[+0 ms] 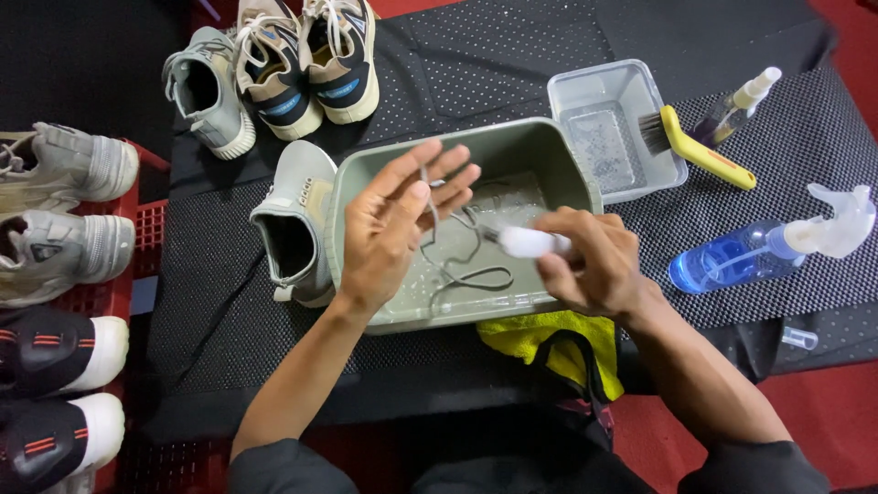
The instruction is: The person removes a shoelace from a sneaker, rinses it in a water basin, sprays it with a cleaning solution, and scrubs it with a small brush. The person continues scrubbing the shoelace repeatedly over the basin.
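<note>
Far left: pale grey and black-and-white shoes (57, 240) are seen lined up on a red crate (152, 240) at the frame's edge.
Upper left: three more trainers (274, 69) are set on the black dotted mat (219, 302) that covers the worktop.
Grey shoe: a laceless grey slip-on shoe (294, 224) is laid on the mat, touching the left wall of the basin.
Left hand: the left hand (398, 224) is held flat over the basin with fingers spread; a grey shoelace (462, 261) is draped over its fingers and trails down into the basin.
Basin: a grey-green rectangular basin (540, 146) is placed mid-mat, with shallow soapy water shown on its floor, where the lace's lower loop is lying.
Right hand: the right hand (594, 265) is closed around a white-handled brush (530, 241), whose tip is pointed toward the lace above the basin.
Cloth: a yellow cloth (540, 334) is tucked under the basin's near edge.
Clear tub: a small clear plastic tub (608, 128) is set touching the basin's far right corner.
Yellow brush: a yellow-handled brush (700, 151) is rested on the tub's right rim.
Right side: a small spray bottle (741, 101) and a blue trigger sprayer (759, 252) are laid on the mat, well apart from the hands.
</note>
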